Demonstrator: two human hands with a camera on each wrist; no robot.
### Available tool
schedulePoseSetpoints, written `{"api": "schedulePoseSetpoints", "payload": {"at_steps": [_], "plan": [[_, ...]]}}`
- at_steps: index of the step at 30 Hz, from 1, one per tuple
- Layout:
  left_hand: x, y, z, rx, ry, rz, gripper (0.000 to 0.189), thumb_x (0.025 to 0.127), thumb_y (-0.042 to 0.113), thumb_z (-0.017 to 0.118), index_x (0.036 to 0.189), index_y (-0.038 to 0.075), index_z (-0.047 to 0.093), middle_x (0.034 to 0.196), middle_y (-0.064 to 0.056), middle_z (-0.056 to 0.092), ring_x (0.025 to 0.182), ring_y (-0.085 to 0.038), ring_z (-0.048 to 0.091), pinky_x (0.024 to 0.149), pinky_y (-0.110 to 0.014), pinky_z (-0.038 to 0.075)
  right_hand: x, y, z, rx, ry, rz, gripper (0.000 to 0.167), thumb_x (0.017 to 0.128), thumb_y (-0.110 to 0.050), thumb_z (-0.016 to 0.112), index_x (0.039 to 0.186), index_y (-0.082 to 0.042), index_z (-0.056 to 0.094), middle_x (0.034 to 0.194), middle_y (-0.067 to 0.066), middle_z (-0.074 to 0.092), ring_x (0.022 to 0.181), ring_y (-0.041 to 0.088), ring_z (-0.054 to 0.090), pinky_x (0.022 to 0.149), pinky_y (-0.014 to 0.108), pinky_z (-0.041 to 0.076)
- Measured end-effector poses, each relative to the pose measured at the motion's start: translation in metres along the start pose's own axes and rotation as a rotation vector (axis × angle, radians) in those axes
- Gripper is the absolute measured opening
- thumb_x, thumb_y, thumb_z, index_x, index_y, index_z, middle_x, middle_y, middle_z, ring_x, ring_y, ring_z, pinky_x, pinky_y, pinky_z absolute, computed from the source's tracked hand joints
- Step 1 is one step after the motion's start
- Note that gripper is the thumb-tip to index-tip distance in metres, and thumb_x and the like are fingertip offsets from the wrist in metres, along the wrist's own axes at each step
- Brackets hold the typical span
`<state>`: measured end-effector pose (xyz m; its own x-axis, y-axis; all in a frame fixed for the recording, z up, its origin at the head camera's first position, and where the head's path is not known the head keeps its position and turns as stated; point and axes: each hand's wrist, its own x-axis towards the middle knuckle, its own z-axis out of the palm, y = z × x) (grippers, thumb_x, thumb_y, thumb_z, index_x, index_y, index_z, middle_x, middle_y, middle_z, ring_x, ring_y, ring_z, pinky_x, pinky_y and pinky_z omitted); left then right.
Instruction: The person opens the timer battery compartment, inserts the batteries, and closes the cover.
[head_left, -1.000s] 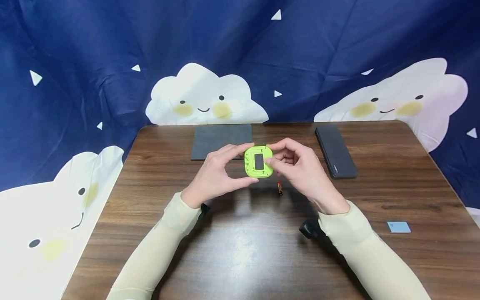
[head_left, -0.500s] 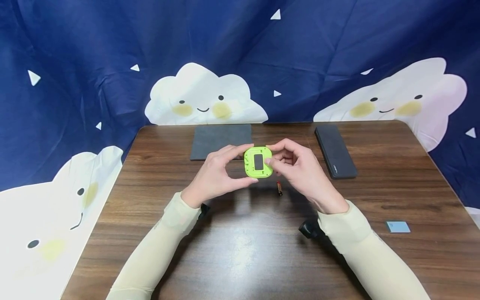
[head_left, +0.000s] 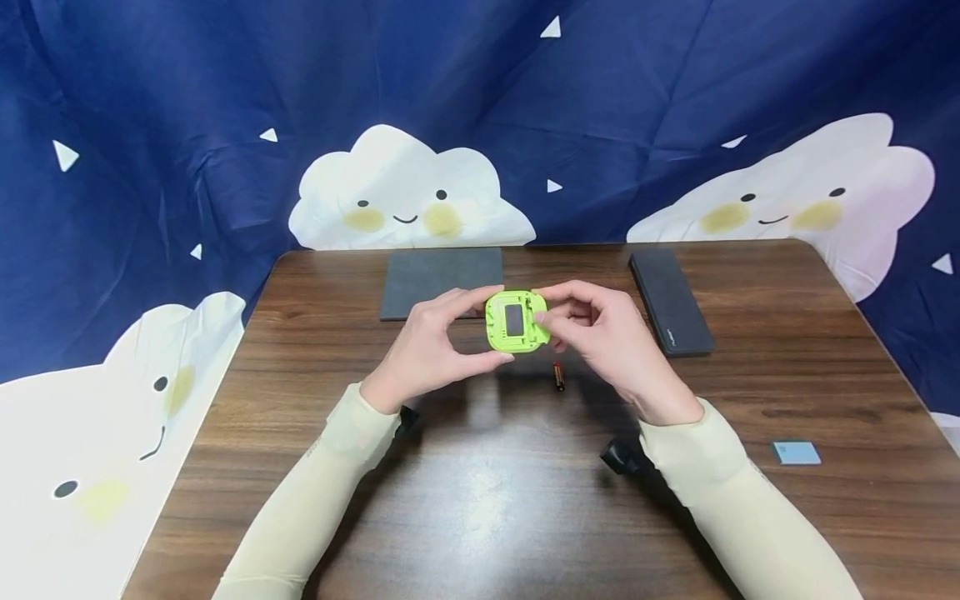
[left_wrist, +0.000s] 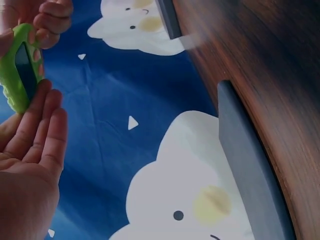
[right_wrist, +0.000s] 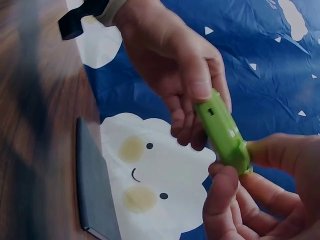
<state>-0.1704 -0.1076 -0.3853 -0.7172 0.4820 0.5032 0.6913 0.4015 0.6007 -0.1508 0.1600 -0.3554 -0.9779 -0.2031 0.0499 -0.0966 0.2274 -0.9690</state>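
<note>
A small lime-green digital timer (head_left: 496, 333) is held up above the table, its back facing the head camera. Set in that back is a dark rectangle (head_left: 513, 320). My left hand (head_left: 423, 350) grips the timer by its left side, fingers at the top edge and thumb at the bottom. With thumb and forefinger, my right hand (head_left: 607, 342) pinches the green battery cover (head_left: 543, 331) at the right side, tilted out from a narrow slot. In the left wrist view, the timer's far face shows a dark screen (left_wrist: 25, 70). A battery (head_left: 558, 376) lies on the table below the hands.
Behind the hands, a flat dark grey board (head_left: 442, 279) lies on the wooden table (head_left: 480, 500). A long black box (head_left: 672, 304) is at the back right, and a light blue card-like piece (head_left: 797, 453) at the right. A blue cloud-print curtain (head_left: 585, 108) hangs behind.
The battery cover has swung out at the timer's right side, baring a slot. The timer and left hand have shifted slightly left and up; the right hand has turned a little.
</note>
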Motion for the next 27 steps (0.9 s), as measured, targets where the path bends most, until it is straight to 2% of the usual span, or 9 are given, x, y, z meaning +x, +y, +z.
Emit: {"api": "schedulePoseSetpoints", "payload": {"at_steps": [2,7,12,15,19,22,27], "plan": [[0.001,-0.002,0.0,-0.004,0.012,0.003,0.082,0.079,0.026,0.104,0.151,0.01,0.069,0.123,-0.006,0.081,0.111,-0.025,0.078,0.101,-0.039,0.064,-0.001,-0.002,-0.003,0.026,0.029,0.014,0.028,0.102,-0.01,0.081,0.129,-0.005,0.08,0.091,-0.002,0.081,0.074,0.015,0.075,0.073,0.03,0.068],[0.002,-0.005,-0.002,-0.01,0.036,-0.012,0.082,0.078,0.025,0.104,0.151,0.01,0.069,0.119,-0.006,0.081,0.109,-0.024,0.077,0.1,-0.043,0.064,-0.005,-0.001,-0.016,0.058,0.071,0.057,0.028,0.102,-0.012,0.082,0.128,-0.001,0.079,0.092,-0.006,0.083,0.077,0.013,0.077,0.075,0.028,0.068],[0.001,-0.007,-0.007,-0.011,0.049,-0.035,0.082,0.078,0.025,0.105,0.152,0.012,0.069,0.12,-0.005,0.081,0.109,-0.019,0.075,0.099,-0.047,0.064,-0.016,0.028,-0.028,-0.001,-0.005,0.137,0.028,0.104,-0.007,0.076,0.129,0.005,0.077,0.092,-0.001,0.082,0.078,0.013,0.076,0.073,0.029,0.068],[0.0,-0.006,-0.009,-0.012,0.051,-0.037,0.083,0.079,0.025,0.105,0.153,0.014,0.069,0.121,-0.004,0.081,0.11,-0.019,0.075,0.1,-0.043,0.063,-0.028,0.051,-0.026,-0.026,-0.062,0.202,0.029,0.103,-0.005,0.076,0.129,0.009,0.075,0.091,0.005,0.081,0.076,0.01,0.074,0.072,0.028,0.067],[0.0,-0.005,-0.009,-0.015,0.053,-0.033,0.083,0.079,0.025,0.104,0.153,0.015,0.069,0.12,-0.004,0.081,0.109,-0.018,0.075,0.1,-0.041,0.063,-0.044,0.076,-0.017,-0.048,-0.125,0.285,0.029,0.103,-0.004,0.076,0.128,0.012,0.075,0.087,0.005,0.08,0.072,0.008,0.072,0.069,0.027,0.067],[0.0,-0.005,-0.009,-0.014,0.058,-0.033,0.082,0.079,0.025,0.105,0.152,0.014,0.069,0.12,-0.003,0.081,0.109,-0.018,0.075,0.099,-0.041,0.063,-0.054,0.086,-0.011,-0.06,-0.17,0.319,0.029,0.104,-0.003,0.074,0.128,0.014,0.074,0.087,0.005,0.081,0.07,0.008,0.071,0.068,0.026,0.067],[0.001,-0.004,-0.01,-0.022,0.059,-0.039,0.083,0.078,0.023,0.105,0.152,0.014,0.069,0.123,-0.003,0.082,0.109,-0.017,0.076,0.1,-0.04,0.063,-0.063,0.092,-0.006,-0.099,-0.197,0.357,0.027,0.103,-0.004,0.076,0.125,0.012,0.076,0.09,0.009,0.084,0.07,0.009,0.073,0.067,0.026,0.066]]}}
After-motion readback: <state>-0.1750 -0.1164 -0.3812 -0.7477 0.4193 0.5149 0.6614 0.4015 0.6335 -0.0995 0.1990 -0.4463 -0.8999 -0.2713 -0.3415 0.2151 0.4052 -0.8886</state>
